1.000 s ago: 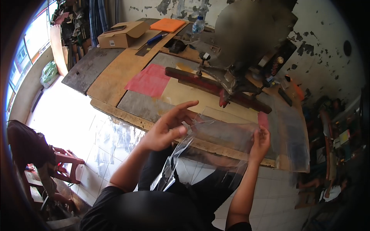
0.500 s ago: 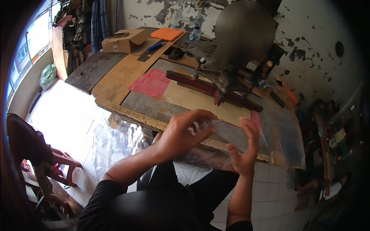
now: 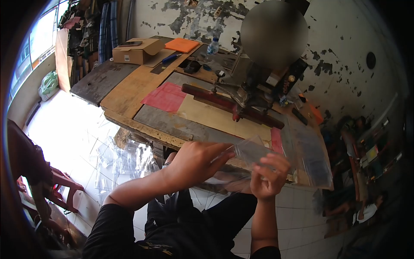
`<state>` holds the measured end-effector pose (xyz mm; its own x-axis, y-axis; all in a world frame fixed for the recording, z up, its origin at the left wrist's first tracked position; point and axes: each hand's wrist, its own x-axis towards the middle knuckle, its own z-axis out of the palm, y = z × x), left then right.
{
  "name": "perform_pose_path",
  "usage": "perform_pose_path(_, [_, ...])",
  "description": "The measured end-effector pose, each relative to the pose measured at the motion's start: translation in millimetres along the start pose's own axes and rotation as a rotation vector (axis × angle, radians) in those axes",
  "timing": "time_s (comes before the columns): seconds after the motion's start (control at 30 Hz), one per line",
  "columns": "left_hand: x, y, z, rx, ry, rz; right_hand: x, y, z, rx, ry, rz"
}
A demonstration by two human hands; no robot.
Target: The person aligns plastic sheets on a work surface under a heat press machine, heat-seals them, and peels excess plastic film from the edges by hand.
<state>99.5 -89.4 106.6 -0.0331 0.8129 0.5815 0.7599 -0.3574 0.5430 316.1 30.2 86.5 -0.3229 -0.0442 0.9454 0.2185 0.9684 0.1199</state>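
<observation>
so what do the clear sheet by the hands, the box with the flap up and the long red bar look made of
Clear sheet: likely thin, glossy plastic; the table edge shows through faintly.
Box: probably matte cardboard, plain brown with a folded flap.
Long red bar: dull dark red; painted metal or wood, can't tell.

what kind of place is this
Probably a small workshop: a heavy machine with a long bar stands over a worn table, clear plastic lies on the tiled floor, and a clear sheet shows between the left hand and right hand.
</observation>
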Motion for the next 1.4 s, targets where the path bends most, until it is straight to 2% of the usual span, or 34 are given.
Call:
perform_pose_path(0.07, [-2, 1, 3, -0.014, 0.041, 0.013, -2, -3, -1, 0.098, -0.088, -0.001])
perform_pose_path(0.13, [-1, 0, 7, -0.036, 0.114, 0.127, -6, -1, 2, 0.237, -0.13, 0.148])
perform_pose_path(0.17, [1, 2, 4, -0.039, 0.117, 0.13, -7, 3, 4, 0.233, -0.131, 0.145])
perform_pose_path(0.23, [8, 7, -5, -0.473, -0.045, 0.171, -5, 13, 7, 0.422, -0.004, 0.6])
perform_pose_path(0.27, [15, 4, -6, -0.475, -0.045, 0.176, 2, 20, 9, 0.418, -0.003, 0.598])
perform_pose_path(0.33, [27, -4, -2, -0.522, -0.073, 0.283, 24, 39, 16, 0.837, 0.028, 0.655])
perform_pose_path(0.37, [34, -5, 5, -0.553, -0.023, 0.314, 31, 46, 21, 0.833, 0.03, 0.653])
perform_pose_path(0.4, [39, -2, 6, -0.554, -0.024, 0.322, 36, 54, 26, 1.095, -0.015, 0.687])
perform_pose_path(0.43, [45, 4, 2, -0.553, -0.025, 0.302, 41, 61, 31, 1.359, -0.064, 0.713])
perform_pose_path(0.47, [50, 10, 1, -0.552, -0.025, 0.283, 46, 64, 37, 1.353, -0.064, 0.705])
perform_pose_path(0.5, [55, 15, 1, -0.552, -0.022, 0.292, 50, 65, 46, 1.475, -0.073, 0.698])
perform_pose_path(0.53, [60, 20, 3, -0.66, -0.049, 0.24, 53, 69, 54, 1.598, -0.082, 0.688])
perform_pose_path(0.57, [64, 24, 4, -0.765, -0.078, 0.188, 52, 79, 67, 1.67, -0.122, 0.589])
perform_pose_path(0.6, [70, 25, 7, -0.763, -0.075, 0.196, 47, 85, 75, 1.712, -0.141, 0.586])
perform_pose_path(0.67, [81, 27, 8, -0.166, 0.379, 0.495, 50, 81, 84, 1.766, -0.177, 0.611])
perform_pose_path(0.7, [76, 30, 4, -0.041, 0.391, 0.393, 49, 77, 83, 1.764, -0.194, 0.636])
perform_pose_path(0.73, [79, 35, -3, -0.001, 0.448, 0.389, 51, 75, 82, 1.764, -0.21, 0.652])
perform_pose_path(0.83, [86, 36, -22, 0.183, 0.48, 0.484, 55, 65, 75, 1.714, -0.282, 0.718])
perform_pose_path(0.93, [83, 20, -35, 0.089, 0.247, 0.523, 66, 51, 63, 1.544, -0.453, 0.829])
perform_pose_path(1.03, [73, 3, -37, -0.218, 0.17, 0.246, 76, 46, 32, 1.311, -0.665, 0.96])
perform_pose_path(1.07, [70, -2, -38, -0.214, 0.171, 0.242, 72, 59, 21, 1.317, -0.668, 0.959])
perform_pose_path(1.13, [65, -11, -41, -0.24, 0.192, 0.119, 62, 82, -2, 1.494, -0.851, 0.959])
perform_pose_path(1.17, [62, -19, -41, -0.351, 0.195, 0.028, 65, 79, -17, 1.499, -0.862, 0.965])
perform_pose_path(1.23, [64, -29, -40, -0.433, 0.198, -0.031, 82, 58, -60, 1.047, -0.842, 0.667])
perform_pose_path(1.27, [66, -34, -39, -0.51, 0.2, -0.083, 80, 58, -68, 1.047, -0.845, 0.674])
perform_pose_path(1.33, [70, -55, -25, -0.561, 0.214, -0.049, 74, 58, -76, 0.281, -0.962, 0.601])
perform_pose_path(1.37, [72, -62, -19, -0.621, 0.212, -0.028, 65, 63, -73, 0.27, -0.85, 0.627])
perform_pose_path(1.4, [73, -66, -14, -0.683, 0.209, -0.007, 57, 73, -71, 0.269, -0.854, 0.636])
